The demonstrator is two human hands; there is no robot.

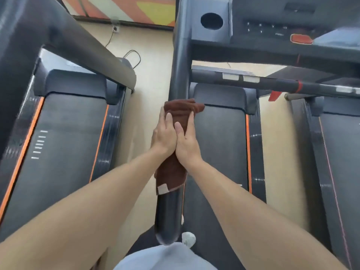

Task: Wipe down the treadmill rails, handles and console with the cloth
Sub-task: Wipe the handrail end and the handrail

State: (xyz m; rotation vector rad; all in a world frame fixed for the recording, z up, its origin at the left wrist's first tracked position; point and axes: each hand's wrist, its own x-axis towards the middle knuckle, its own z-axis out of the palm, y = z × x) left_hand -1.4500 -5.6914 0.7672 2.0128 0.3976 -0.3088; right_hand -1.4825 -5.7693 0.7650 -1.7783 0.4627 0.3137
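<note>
A brown cloth point(176, 112) is wrapped over the black left handrail point(178, 78) of the middle treadmill. My left hand point(162, 134) and my right hand point(187, 142) lie side by side on the cloth, fingers curled round it and the rail beneath. The cloth's tail with a white label point(163, 189) hangs below my wrists. The rail's rounded end point(166, 227) points toward me. The console point(272, 22) with a round cup hole point(211, 21) and a red stop button point(301, 38) sits at the upper right. A front crossbar handle point(272, 82) runs right from the rail.
Another treadmill point(64, 133) with orange trim stands on the left, its slanted upright point(81, 45) overhead. A third treadmill deck point(341, 152) lies at the far right. Between the machines there is tan floor point(152, 65) with a black cable and a wall socket.
</note>
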